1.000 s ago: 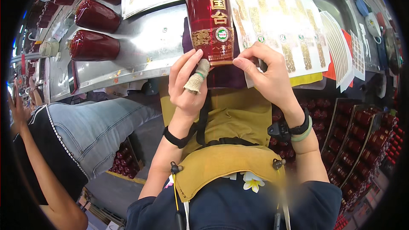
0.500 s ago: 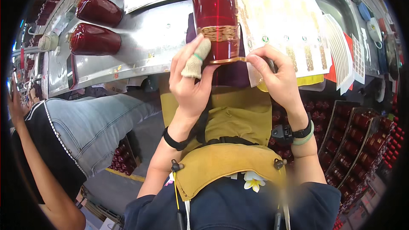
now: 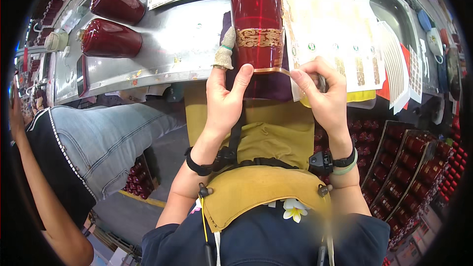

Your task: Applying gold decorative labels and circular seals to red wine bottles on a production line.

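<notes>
A glossy dark red bottle [image 3: 256,7] lies on its side, base toward me, at the table's front edge. An ornate gold band sticker [image 3: 260,38] runs across its body. My left hand [image 3: 221,101] steadies the bottle's left side, a knitted finger cover [image 3: 224,51] on one finger and its thumb pressing beside the base. Around the base edge runs a thin gold strip [image 3: 271,70], its free end sticking out to the right. My right hand [image 3: 325,91] pinches that end between thumb and forefinger; its other fingers are curled. Dark purple cloth [image 3: 266,88] is under the bottle.
Sheets of gold stickers [image 3: 330,29] cover the table to the right. More red bottles [image 3: 111,38] lie at the left, near a phone-like flat object [image 3: 82,75]. A person in jeans [image 3: 113,143] is close on my left. Crates of red bottles [image 3: 404,162] stand low at right.
My left hand has shifted from over the bottle's front to its left side, thumb now at the base. The right hand still pinches the strip. The view has shifted slightly.
</notes>
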### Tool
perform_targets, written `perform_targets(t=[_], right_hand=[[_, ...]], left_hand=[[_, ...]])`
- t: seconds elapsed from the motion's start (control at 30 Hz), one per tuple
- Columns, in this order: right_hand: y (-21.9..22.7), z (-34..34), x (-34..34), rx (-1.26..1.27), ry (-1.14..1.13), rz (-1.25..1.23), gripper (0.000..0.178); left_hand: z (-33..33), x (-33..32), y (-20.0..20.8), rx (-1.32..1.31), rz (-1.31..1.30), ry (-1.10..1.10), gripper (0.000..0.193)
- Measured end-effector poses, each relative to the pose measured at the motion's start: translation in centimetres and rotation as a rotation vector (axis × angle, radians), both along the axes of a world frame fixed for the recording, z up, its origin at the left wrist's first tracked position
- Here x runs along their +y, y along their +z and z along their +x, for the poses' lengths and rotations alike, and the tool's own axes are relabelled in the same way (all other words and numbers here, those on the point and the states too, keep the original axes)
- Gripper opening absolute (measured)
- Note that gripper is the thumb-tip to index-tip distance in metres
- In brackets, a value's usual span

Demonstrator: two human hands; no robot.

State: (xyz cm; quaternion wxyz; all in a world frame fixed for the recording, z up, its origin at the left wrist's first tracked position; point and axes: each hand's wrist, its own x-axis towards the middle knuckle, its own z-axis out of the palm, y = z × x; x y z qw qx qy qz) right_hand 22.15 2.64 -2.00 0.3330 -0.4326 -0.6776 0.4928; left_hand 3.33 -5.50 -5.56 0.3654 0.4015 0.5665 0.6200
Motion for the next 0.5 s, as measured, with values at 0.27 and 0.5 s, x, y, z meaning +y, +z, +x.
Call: perform_targets(t=[0.27, 0.5], right_hand=[[0.17, -0.19, 0.05, -0.020, -0.005, 0.024, 0.014], [0.10, -0.16, 0.10, -0.028, -0.018, 0.034, 0.015]], left_hand=[[-0.18, 0.09, 0.02, -0.074, 0.009, -0.022, 0.060], [-0.08, 0.21, -0.03, -0.083, 0.021, 0.001, 0.059]])
